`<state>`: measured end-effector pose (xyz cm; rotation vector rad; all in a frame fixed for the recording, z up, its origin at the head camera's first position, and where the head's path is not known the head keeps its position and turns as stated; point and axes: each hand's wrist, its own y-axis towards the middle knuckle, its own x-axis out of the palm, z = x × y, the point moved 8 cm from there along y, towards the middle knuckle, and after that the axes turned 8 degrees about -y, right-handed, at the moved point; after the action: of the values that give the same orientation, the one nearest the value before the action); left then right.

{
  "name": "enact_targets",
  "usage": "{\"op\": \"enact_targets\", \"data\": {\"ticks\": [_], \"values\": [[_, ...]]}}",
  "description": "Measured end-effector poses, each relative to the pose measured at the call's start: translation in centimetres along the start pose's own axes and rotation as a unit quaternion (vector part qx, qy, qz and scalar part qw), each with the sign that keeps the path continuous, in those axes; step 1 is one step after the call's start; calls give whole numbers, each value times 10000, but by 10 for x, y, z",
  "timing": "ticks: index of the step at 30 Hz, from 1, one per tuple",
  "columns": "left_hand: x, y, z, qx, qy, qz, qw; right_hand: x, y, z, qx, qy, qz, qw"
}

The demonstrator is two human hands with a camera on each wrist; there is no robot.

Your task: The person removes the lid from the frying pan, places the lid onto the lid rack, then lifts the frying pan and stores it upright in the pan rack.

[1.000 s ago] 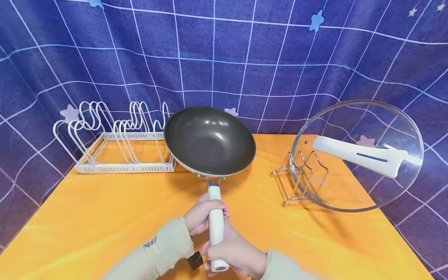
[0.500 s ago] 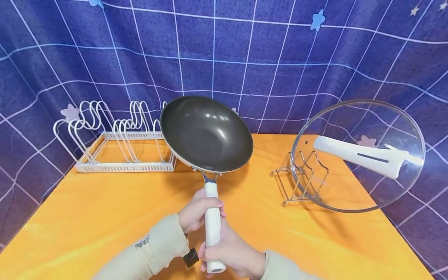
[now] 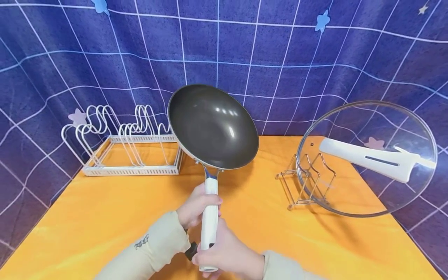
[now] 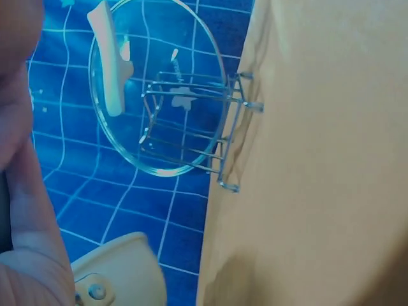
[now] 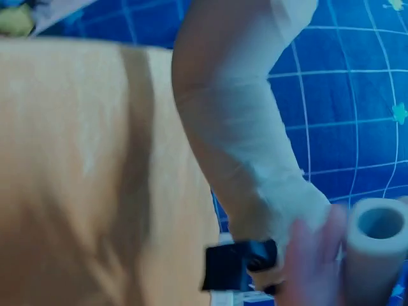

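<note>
A dark-coated wok [image 3: 213, 128] with a pale outside is held up over the orange table, its hollow turned toward me and its bowl tilted upward. Its white handle [image 3: 209, 221] points down at me. High on the handle, near the metal neck, my left hand [image 3: 196, 206] wraps round it with the thumb across the front. Lower down, my right hand [image 3: 227, 251] grips near the handle's end. In the right wrist view the hollow handle end [image 5: 377, 236] shows beside blurred fingers. The left wrist view shows part of the wok's pale outside [image 4: 121, 274].
At the back left stands a white rack [image 3: 131, 170] with upright loops, partly behind the wok. On the right, a small wire rack [image 3: 308, 182] holds a glass lid [image 3: 367, 194] with a white handle. A blue gridded curtain [image 3: 238, 46] hangs behind the orange table [image 3: 140, 202].
The wok has risen and its bowl has tipped further upright. Both hands keep hold of the handle, whose lower end has shifted left. The head view has moved slightly.
</note>
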<state>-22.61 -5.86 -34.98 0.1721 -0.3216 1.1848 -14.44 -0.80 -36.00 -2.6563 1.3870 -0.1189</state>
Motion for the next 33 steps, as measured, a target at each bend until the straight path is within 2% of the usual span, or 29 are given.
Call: {"op": "enact_targets", "data": {"ticks": [1, 3, 5, 10, 18, 29, 33], "values": [[-3, 3, -3, -4, 15, -86, 10000, 1, -1, 0, 5, 101, -19, 9999], [-9, 9, -11, -171, 90, -75, 9998, 0, -2, 2, -4, 339, -65, 9994], [-11, 11, -13, -213, 72, -36, 9997, -2, -2, 2, -87, 464, -163, 9988], [-7, 8, -11, -166, -56, 281, 9995, -8, -5, 0, -297, 578, -603, 9961], [-3, 5, -7, 39, -16, 375, 9993, -8, -10, -1, -565, 798, -1035, 9898], [-2, 4, 0, 126, 171, 346, 9992, -6, -9, -4, -1037, 945, -1263, 9820], [-1, 4, -1, 100, -51, 370, 9993, -5, -11, -6, -1214, 998, -1307, 9789]]}}
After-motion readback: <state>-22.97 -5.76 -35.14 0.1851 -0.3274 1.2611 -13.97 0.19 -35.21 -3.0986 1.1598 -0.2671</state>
